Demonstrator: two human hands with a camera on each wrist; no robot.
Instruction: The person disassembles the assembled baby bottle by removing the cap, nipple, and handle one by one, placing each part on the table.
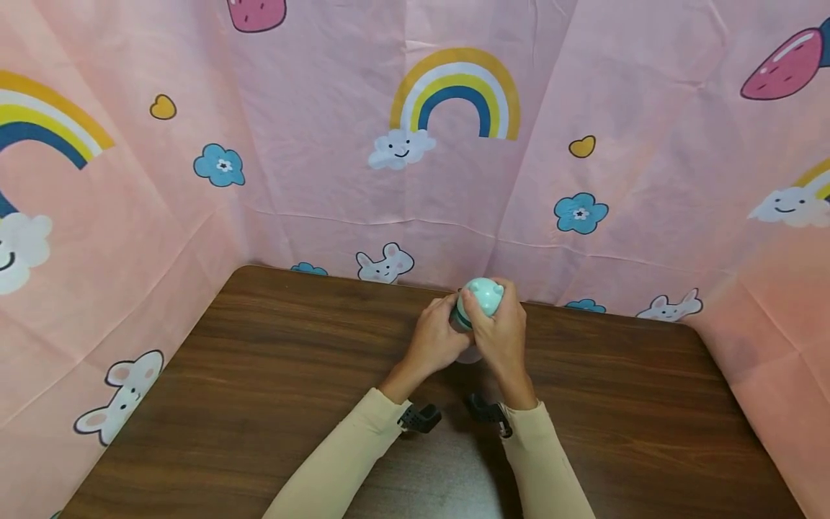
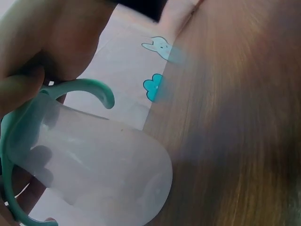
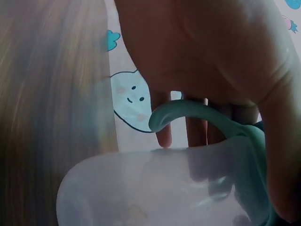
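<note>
Both hands are on a baby bottle with a cloudy, translucent body and curved green side handles. On top sits a rounded mint lid with small bumps. My right hand grips the lid from the right, thumb across its front. From the left, my left hand holds the bottle just below the lid, around the collar and handle. The bottle stands roughly upright near the table's back edge; whether its base touches the wood cannot be told. In the right wrist view a handle curves beneath the palm.
The dark brown wooden table spreads out on both sides of the arms. Pink printed cloth hangs behind the table and along its left and right sides. Each wrist carries a black camera mount.
</note>
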